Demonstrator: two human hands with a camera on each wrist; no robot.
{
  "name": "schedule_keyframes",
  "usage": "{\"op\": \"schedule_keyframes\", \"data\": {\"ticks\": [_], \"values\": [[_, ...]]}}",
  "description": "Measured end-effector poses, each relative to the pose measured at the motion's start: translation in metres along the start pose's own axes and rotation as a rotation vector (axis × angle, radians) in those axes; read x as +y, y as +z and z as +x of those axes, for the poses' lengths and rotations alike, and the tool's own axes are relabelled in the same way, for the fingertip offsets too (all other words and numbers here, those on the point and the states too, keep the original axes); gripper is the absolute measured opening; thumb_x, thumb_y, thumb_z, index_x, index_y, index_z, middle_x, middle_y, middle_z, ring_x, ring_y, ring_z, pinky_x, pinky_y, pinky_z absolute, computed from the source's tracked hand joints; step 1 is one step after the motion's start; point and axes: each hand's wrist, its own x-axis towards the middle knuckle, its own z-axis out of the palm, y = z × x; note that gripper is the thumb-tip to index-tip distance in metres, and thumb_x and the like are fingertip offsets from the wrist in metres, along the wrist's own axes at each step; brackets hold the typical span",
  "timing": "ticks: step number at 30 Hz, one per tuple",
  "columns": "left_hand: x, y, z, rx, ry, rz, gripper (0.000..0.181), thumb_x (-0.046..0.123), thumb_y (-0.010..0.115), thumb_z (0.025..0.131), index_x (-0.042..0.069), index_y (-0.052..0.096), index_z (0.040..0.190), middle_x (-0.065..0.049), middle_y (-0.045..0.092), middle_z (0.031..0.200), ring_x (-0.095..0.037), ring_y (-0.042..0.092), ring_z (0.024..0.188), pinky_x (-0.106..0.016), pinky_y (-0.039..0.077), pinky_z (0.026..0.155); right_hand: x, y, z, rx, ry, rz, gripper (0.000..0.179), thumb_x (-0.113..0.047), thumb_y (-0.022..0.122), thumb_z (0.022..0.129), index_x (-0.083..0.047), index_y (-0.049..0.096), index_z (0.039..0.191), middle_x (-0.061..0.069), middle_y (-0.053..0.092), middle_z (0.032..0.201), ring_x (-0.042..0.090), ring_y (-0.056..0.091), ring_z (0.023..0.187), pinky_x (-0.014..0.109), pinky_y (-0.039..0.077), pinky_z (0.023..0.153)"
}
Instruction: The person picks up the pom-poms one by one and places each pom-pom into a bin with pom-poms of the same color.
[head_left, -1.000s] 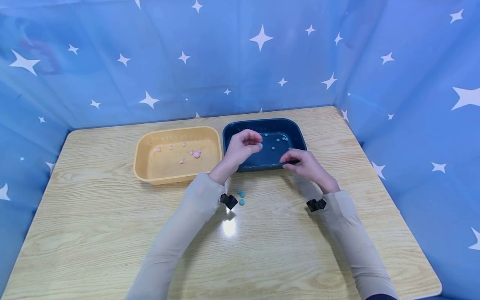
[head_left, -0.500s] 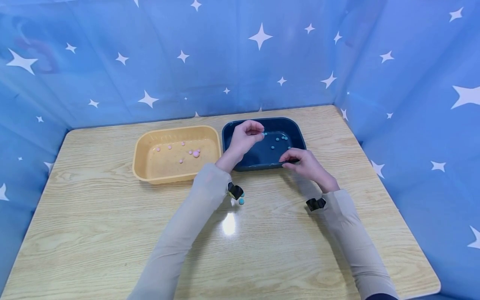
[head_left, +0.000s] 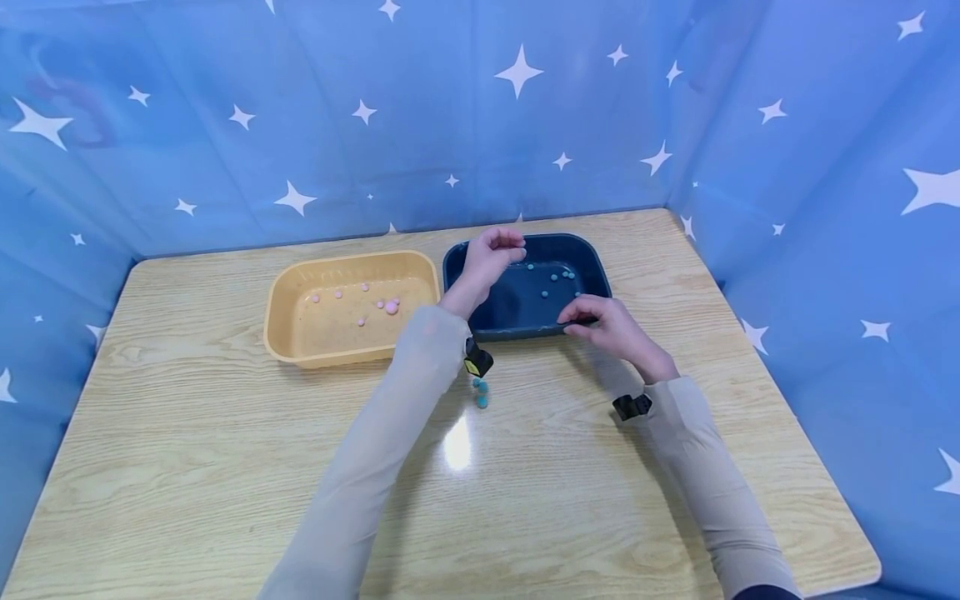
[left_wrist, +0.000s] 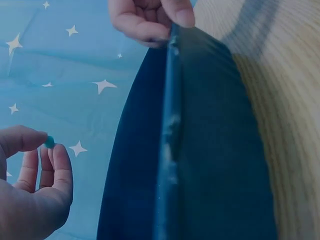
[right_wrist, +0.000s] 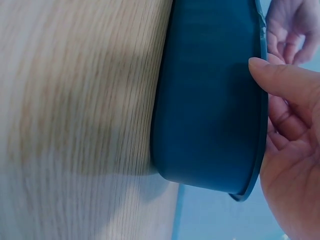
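Over the left part of a dark blue bin, my left hand pinches a small teal ball between thumb and forefinger, as the left wrist view shows. My right hand grips the near rim of that bin toward its right corner, thumb outside and fingers inside. Several little teal balls lie scattered on the bin's floor. In front of the bin, under my left wrist, a few more teal balls sit on the wooden table.
A yellow bin stands left of the blue one, close beside it. Inside are several small pink balls and one larger pink ball. A blue curtain with white stars hangs behind the table and along its sides.
My left hand has moved away from me, toward the blue bin's far side, with the teal ball between its fingertips. The right hand stays on the rim.
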Motion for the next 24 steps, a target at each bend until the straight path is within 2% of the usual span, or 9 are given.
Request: {"op": "schedule_keyframes", "data": {"ticks": [4,10,13,17,24], "values": [[0.005,0.001,0.005,-0.007,0.026,0.002,0.022,-0.001,0.061,0.087,-0.005,0.060,0.109,-0.008,0.061,0.098,-0.019,0.058,0.093,-0.029,0.049,0.089,0.002,0.001,0.000,0.000,-0.016,-0.004,0.017,0.017,0.068,0.073,0.007,0.066,0.086,0.017,0.065,0.081,0.030,0.059,0.073,0.037,0.052,0.066],[0.008,0.002,0.012,-0.028,0.013,0.016,0.021,0.001,0.061,0.088,-0.002,0.061,0.109,-0.017,0.060,0.110,-0.017,0.057,0.092,-0.025,0.049,0.086,0.001,0.000,0.000,-0.003,-0.014,0.003,0.017,0.018,0.067,0.073,0.007,0.066,0.085,0.018,0.065,0.081,0.031,0.059,0.073,0.040,0.052,0.066],[0.006,0.002,0.015,-0.056,0.013,0.007,0.023,0.000,0.060,0.089,-0.005,0.059,0.111,-0.015,0.060,0.108,-0.018,0.057,0.092,-0.026,0.049,0.086,-0.001,-0.001,0.000,-0.006,-0.006,0.012,0.016,0.018,0.067,0.073,0.008,0.066,0.085,0.019,0.065,0.081,0.031,0.059,0.073,0.042,0.052,0.067],[0.003,0.001,0.017,-0.081,0.015,-0.019,0.027,-0.001,0.059,0.088,-0.008,0.056,0.115,-0.007,0.060,0.099,-0.018,0.058,0.092,-0.026,0.050,0.087,-0.001,0.000,0.001,-0.005,-0.011,0.007,0.016,0.018,0.067,0.073,0.008,0.066,0.085,0.019,0.065,0.081,0.030,0.059,0.073,0.039,0.052,0.067],[-0.001,0.001,0.018,-0.082,-0.005,-0.081,0.022,-0.002,0.060,0.087,-0.005,0.060,0.109,-0.011,0.062,0.099,-0.015,0.060,0.087,-0.027,0.051,0.084,0.000,0.000,0.001,-0.001,-0.019,0.015,0.016,0.019,0.067,0.072,0.008,0.066,0.085,0.019,0.065,0.081,0.031,0.059,0.072,0.038,0.052,0.066]]}}
